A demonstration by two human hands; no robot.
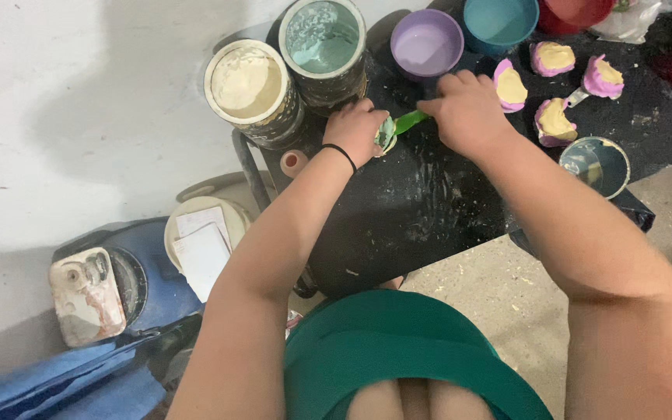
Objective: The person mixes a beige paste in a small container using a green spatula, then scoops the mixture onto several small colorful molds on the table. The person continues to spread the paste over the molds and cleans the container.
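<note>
The black work table (398, 210), dusted with pale flecks, serves as reference. At its far left edge stand two large paint cans: one of cream paint (247, 85), and beside it one of pale teal paint (324, 39). Further along the far edge sit a purple bowl (427, 43) and a teal bowl (499, 23). Toward the table's right side are a small metal cup (596, 165) and four pink shell-shaped moulds filled with cream material (555, 120). Near the table's centre, the left hand (354, 130) is closed around a small shell-shaped piece (386, 134) smeared teal. The right hand (468, 109) is clenched on a green tool (410, 120), whose tip touches that piece.
</note>
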